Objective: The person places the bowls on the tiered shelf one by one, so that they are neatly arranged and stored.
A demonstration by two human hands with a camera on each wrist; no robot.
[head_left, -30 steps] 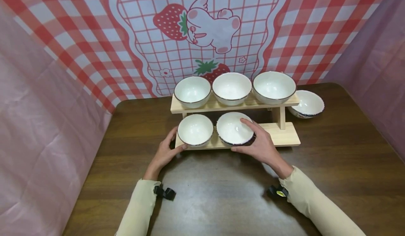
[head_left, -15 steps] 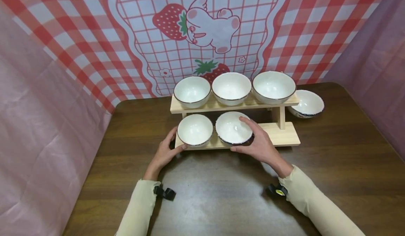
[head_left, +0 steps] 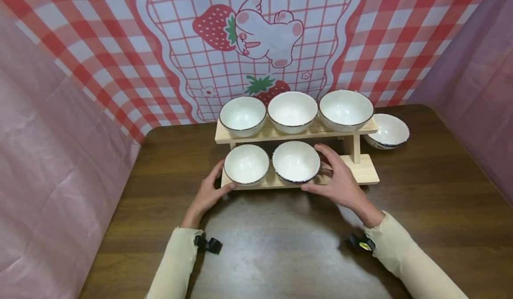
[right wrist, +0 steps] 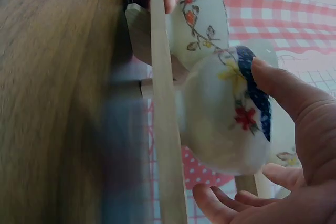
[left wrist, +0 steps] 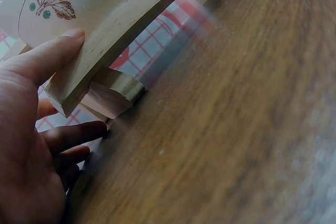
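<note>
My left hand holds the left end of the two-tier wooden rack's lower board. Its thumb lies on top beside a white bowl painted with branches and berries; the other fingers reach round and below the end. To the right on this board sits a second white bowl, with a blue rim band and flowers. My right hand is spread at that bowl's right side. In the right wrist view, its thumb tip is right at the blue rim and its other fingers stand apart from the bowl.
Three white bowls, left, middle and right, line the upper board. Behind the rack's right end, another blue-rimmed bowl stands on the wooden table. A checked strawberry cloth hangs behind.
The right hand's fingers have come out of the blue-rimmed bowl, and the hand has shifted slightly right. That bowl now sits level on the lower board. The left hand has stayed put.
</note>
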